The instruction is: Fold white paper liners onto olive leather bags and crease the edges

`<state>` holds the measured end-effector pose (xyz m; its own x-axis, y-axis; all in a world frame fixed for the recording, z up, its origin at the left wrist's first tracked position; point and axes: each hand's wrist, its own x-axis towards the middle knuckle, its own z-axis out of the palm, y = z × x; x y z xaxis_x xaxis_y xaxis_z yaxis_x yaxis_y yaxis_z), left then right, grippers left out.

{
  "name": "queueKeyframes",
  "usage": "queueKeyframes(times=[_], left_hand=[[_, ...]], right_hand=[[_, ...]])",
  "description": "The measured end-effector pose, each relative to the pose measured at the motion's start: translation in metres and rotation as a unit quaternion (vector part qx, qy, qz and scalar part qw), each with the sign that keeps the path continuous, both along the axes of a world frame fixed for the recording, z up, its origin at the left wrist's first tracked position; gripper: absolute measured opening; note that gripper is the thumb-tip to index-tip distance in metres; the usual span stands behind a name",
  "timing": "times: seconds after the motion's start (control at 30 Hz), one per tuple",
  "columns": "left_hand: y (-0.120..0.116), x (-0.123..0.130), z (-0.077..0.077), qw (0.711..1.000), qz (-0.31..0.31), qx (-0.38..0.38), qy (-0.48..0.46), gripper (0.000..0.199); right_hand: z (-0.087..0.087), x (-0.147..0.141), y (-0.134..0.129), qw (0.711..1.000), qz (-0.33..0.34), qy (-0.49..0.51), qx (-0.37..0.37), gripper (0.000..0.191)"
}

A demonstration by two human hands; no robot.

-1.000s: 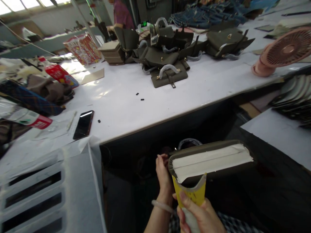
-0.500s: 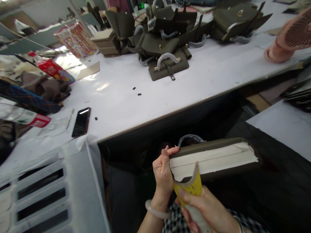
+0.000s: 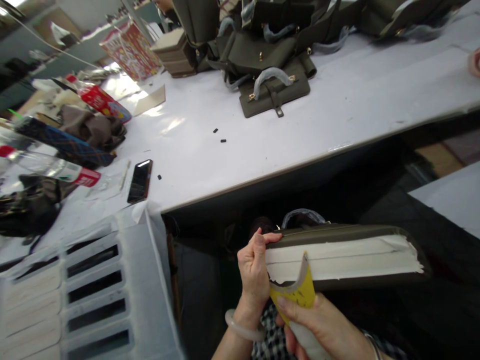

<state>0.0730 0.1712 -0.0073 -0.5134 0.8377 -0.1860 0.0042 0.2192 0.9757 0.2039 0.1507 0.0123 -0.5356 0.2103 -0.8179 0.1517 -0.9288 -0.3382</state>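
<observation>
The white desk (image 3: pixel 195 160) runs ahead of me, with piled olive handbags (image 3: pixel 258 55) along its far edge. Nearer than its front edge, off the desk, is the handbag in my grip (image 3: pixel 345 233). I judge its body to be largely made up, with a handle on. What looks unfinished is the white strip (image 3: pixel 356 259) along the side facing me: it is bare, with a line running lengthwise and ragged ends. How much of that strip is dealt with, I can't tell.

The bag extends rightward from my left hand (image 3: pixel 253 270), which grips its left end, one finger laid over the top edge. My right hand (image 3: pixel 318 320) sits below that end, fingers closed around a yellow hand tool (image 3: pixel 302 291). The tool's hollowed edge faces the bag's left end, one tip overlapping the strip; whether it touches, I can't tell. Behind the bag rises its wrapped handle (image 3: pixel 305 213).
</observation>
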Motion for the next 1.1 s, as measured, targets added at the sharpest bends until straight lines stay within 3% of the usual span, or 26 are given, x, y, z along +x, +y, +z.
queueKeyframes(times=[0.13,0.3,0.4,0.53,0.7,0.8,0.93,1.03,1.1], left_hand=[[-0.001,0.001,-0.002,0.999,-0.004,0.004,0.042,0.046],[-0.001,0.003,0.001,0.994,-0.005,-0.012,0.109,0.046],[0.000,0.005,0.007,0.986,-0.017,-0.039,0.161,0.046],[0.003,0.006,0.012,0.964,-0.033,-0.075,0.252,0.037],[0.009,0.014,0.019,0.945,-0.037,-0.043,0.322,0.023],[0.015,0.021,0.025,0.962,-0.031,-0.004,0.272,0.025],[0.024,0.016,0.025,0.986,-0.046,0.025,0.157,0.056],[0.020,0.001,0.015,0.997,-0.009,0.059,-0.051,0.061],[0.008,-0.006,0.006,0.975,0.034,0.086,-0.203,0.061]], right_hand=[[0.003,0.017,-0.002,1.000,-0.006,-0.008,-0.028,0.066],[-0.014,0.032,-0.007,0.998,0.060,-0.004,0.030,0.084],[-0.024,0.029,-0.008,0.996,0.083,0.003,0.041,0.081],[-0.026,0.025,-0.007,0.996,0.081,0.003,0.043,0.076],[-0.021,0.030,-0.003,0.996,0.085,-0.004,0.038,0.077],[-0.017,0.033,0.001,0.995,0.093,-0.017,0.044,0.078],[-0.006,0.032,0.004,0.995,0.070,-0.044,0.064,0.075],[0.006,0.039,0.005,0.996,0.030,-0.054,0.072,0.070],[0.015,0.051,0.011,0.993,0.003,-0.064,0.099,0.068]])
